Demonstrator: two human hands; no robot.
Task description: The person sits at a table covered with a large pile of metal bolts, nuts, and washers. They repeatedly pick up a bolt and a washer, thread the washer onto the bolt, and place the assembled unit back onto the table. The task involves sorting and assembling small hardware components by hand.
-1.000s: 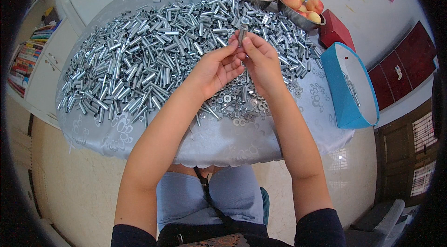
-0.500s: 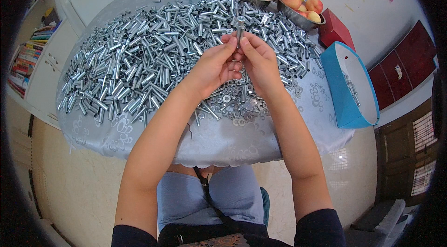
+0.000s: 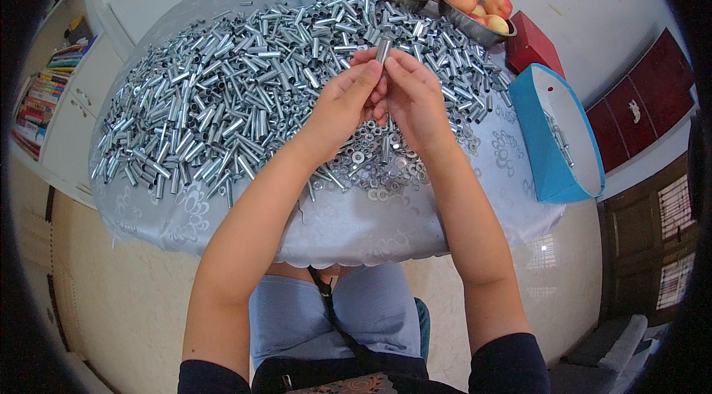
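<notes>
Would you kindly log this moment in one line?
left hand: pinching metal sleeve | right hand: pinching metal sleeve | tablecloth: loose washers

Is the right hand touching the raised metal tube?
Touching: the head view shows the right hand with its thumb against the side of the metal tube.

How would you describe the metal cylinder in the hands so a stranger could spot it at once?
Find the cloth-covered table and its broad pile of silvery metal parts. Over it, the left hand and right hand meet at the metal cylinder. Unlike the loose look-alikes around it, this one is held in both hands.
</notes>
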